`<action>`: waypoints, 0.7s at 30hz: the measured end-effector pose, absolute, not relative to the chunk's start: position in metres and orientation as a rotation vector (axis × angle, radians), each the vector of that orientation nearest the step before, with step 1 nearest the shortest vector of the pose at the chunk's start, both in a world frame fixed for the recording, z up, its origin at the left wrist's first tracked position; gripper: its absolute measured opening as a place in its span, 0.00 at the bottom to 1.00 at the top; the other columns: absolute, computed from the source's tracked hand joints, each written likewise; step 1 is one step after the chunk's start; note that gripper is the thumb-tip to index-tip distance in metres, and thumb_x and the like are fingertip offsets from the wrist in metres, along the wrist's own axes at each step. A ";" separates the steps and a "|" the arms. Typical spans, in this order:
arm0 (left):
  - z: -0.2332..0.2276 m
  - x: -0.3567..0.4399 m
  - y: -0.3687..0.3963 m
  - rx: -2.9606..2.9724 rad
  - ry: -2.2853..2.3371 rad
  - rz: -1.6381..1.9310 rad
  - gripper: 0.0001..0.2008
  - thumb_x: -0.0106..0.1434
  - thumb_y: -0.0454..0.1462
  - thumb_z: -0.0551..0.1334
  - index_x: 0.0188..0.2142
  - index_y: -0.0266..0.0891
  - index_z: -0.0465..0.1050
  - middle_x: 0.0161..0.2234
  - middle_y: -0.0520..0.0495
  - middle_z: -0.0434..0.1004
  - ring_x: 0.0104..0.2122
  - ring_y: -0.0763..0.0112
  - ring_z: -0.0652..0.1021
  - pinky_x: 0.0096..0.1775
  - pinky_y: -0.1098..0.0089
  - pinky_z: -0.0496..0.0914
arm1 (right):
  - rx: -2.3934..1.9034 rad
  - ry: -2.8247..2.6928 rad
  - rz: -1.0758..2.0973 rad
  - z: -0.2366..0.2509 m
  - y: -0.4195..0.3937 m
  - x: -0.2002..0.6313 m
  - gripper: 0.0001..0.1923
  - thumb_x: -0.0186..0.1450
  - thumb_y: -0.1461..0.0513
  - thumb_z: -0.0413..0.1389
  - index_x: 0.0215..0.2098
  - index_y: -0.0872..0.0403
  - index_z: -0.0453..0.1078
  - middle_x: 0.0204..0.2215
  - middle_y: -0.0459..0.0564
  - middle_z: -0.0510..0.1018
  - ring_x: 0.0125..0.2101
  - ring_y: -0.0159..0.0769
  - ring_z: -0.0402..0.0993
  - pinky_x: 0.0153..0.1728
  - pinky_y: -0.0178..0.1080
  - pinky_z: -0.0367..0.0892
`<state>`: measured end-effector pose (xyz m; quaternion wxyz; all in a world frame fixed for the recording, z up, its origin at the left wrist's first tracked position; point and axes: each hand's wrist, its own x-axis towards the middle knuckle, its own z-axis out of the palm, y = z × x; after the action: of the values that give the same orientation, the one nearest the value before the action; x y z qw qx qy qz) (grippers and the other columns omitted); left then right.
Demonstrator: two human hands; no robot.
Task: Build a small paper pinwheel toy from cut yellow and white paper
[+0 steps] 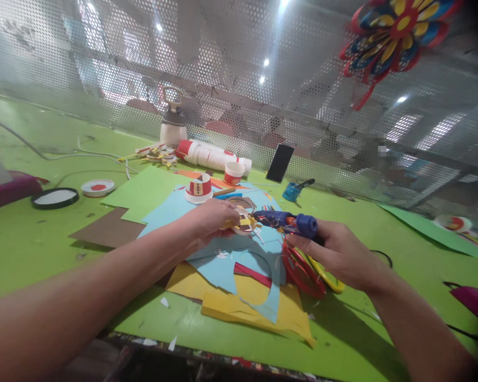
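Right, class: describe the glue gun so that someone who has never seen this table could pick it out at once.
Start at the green table and find the heap of blue and yellow paper in its middle. Above the heap, the right hand holds the glue gun, its tip at a small paper piece under the left hand. It alone is dark blue plastic with orange marks.

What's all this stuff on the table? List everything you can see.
glue gun: one, blue, in right hand, nozzle at the paper piece
paper piece: one, yellow and red, under left hand
paper sheets: several, blue, yellow, green, brown, mid-table
scissors: red and yellow handles, below right hand
paper cups: red and white, some stacked lying behind
phone: one, black, leaning on mesh
pinwheel: one, multicoloured, top right
table: green
left hand: on paper piece
right hand: gripping glue gun
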<state>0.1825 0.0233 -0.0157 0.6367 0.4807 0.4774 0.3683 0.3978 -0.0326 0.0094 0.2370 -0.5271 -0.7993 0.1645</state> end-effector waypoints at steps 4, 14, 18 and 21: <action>-0.016 0.182 0.023 1.125 1.063 0.840 0.09 0.47 0.26 0.57 0.27 0.36 0.72 0.29 0.47 0.76 0.29 0.70 0.75 0.23 0.76 0.62 | -1.456 -2.188 0.463 0.009 -0.032 0.398 0.15 0.63 0.52 0.52 0.35 0.54 0.73 0.31 0.47 0.79 0.30 0.37 0.73 0.30 0.36 0.69; -0.019 0.181 0.026 1.152 1.075 0.832 0.08 0.46 0.27 0.57 0.25 0.38 0.71 0.27 0.48 0.75 0.29 0.67 0.76 0.25 0.73 0.63 | -1.478 -2.172 0.449 0.009 -0.034 0.395 0.16 0.64 0.52 0.51 0.34 0.55 0.72 0.29 0.48 0.77 0.29 0.36 0.70 0.29 0.36 0.67; -0.020 0.180 0.027 1.169 1.048 0.821 0.08 0.46 0.27 0.58 0.24 0.39 0.72 0.26 0.49 0.76 0.29 0.66 0.76 0.26 0.73 0.63 | -1.479 -2.145 0.466 0.007 -0.034 0.396 0.17 0.64 0.51 0.51 0.32 0.56 0.71 0.26 0.47 0.75 0.27 0.36 0.69 0.28 0.36 0.67; -0.021 0.179 0.027 1.187 1.040 0.827 0.08 0.46 0.28 0.58 0.25 0.39 0.72 0.26 0.48 0.77 0.29 0.67 0.76 0.25 0.74 0.64 | -1.498 -2.143 0.457 0.007 -0.034 0.396 0.17 0.63 0.50 0.51 0.31 0.55 0.70 0.24 0.47 0.74 0.25 0.36 0.68 0.26 0.36 0.66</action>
<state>0.1789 0.0268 -0.0212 0.6287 0.5179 0.4540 0.3610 0.3962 -0.0343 0.0072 0.2410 -0.5477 -0.7836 0.1670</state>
